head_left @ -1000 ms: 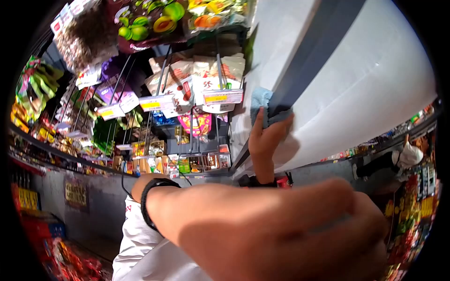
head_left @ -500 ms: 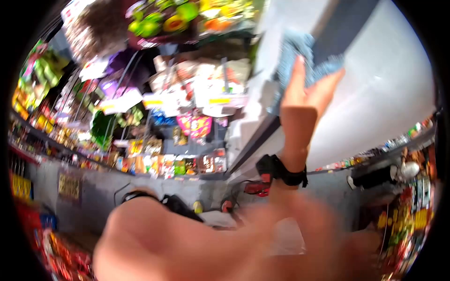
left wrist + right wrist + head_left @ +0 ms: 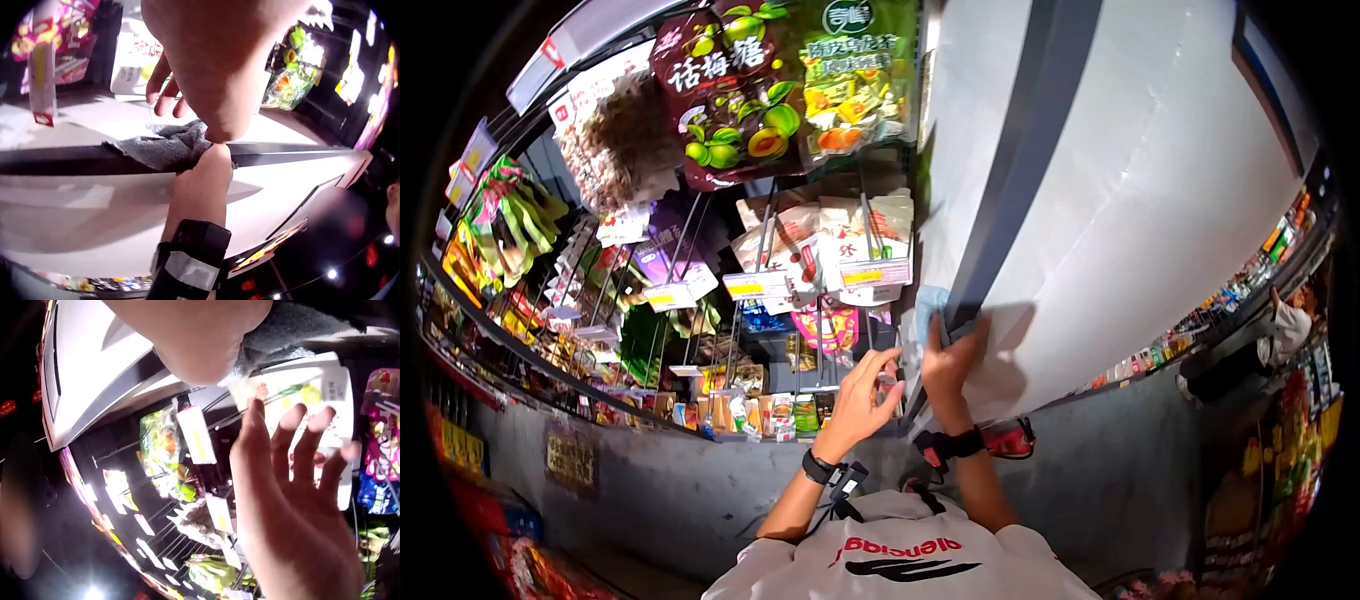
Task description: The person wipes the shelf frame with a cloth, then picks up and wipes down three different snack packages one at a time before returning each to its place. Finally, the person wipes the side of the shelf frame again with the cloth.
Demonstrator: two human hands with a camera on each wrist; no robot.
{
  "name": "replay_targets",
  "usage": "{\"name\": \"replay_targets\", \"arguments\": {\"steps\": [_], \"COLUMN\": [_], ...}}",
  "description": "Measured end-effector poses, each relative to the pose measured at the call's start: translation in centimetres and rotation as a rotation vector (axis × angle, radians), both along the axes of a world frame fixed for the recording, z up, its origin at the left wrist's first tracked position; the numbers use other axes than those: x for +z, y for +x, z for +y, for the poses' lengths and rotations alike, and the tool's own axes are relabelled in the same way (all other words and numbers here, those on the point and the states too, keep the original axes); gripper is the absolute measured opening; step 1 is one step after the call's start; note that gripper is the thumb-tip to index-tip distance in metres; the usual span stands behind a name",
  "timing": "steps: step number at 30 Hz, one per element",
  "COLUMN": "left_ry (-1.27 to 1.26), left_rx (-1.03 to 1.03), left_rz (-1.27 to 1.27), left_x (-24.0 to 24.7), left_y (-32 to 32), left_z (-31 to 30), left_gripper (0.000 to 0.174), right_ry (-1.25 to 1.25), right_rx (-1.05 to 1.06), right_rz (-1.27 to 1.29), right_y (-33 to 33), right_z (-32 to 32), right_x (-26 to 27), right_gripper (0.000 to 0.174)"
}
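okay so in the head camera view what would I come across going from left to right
Green-and-pink bags, dark bag with green fruit, left hand, right hand holding the blue cloth, distant person.

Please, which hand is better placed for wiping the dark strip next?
Probably the right hand: it holds the blue-grey cloth on the dark strip. The left hand is nearby, with no cloth in it.

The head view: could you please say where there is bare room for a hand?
The smooth white panel right of its dark grey strip is bare; so is the grey floor between the dark snack rack and white printed shirt. Crowded: that rack's colourful packets, and around the right hand holding the blue-grey cloth.
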State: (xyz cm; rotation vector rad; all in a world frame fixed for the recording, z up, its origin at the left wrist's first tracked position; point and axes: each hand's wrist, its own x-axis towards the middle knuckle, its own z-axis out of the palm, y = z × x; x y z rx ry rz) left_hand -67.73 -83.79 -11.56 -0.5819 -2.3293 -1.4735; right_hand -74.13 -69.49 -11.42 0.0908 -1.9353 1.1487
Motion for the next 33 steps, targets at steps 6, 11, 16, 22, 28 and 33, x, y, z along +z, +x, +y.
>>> {"name": "replay_targets", "arguments": {"steps": [6,11,16,22,28,33], "left_ry": [0.302,0.383,0.366,0.622,0.458,0.175], "left_rx": [-0.158,-0.108,-0.100,-0.165,-0.032,0.163], "left_rz": [0.022,-0.073,-0.309,-0.130,-0.085,-0.130], "left_x": [6.1,2.4,-2.3,4.8,-4.8,-7.0], "left_y": [-3.2,-5.4,-4.2,-5.6,-6.9,-5.5], "left_z": [4.1,6.2,6.7,8.3,7.3,5.7], "left_gripper": [0.074,0.067,0.063,0.048,0.026,0.022], "right_ry": [-0.192,0.213,-0.095,-0.005,0.057,-0.042], "right_rx": [0.088,-0.021,0.147,0.022,0.058,0.154], "right_rz": [-0.048,0.189,-0.194,-0.222,-0.106,-0.263], "right_y": [-0.8,-1.2,-0.3,0.3,0.8,2.4], "right_z": [0.0,1.3,0.8,0.6,0.7,1.0], "right_x": [13.2,5.4,-4.9,8.5,-3.6,-4.5], "right_gripper": [0.051,0.053,0.052,0.053,0.063,0.066]}}
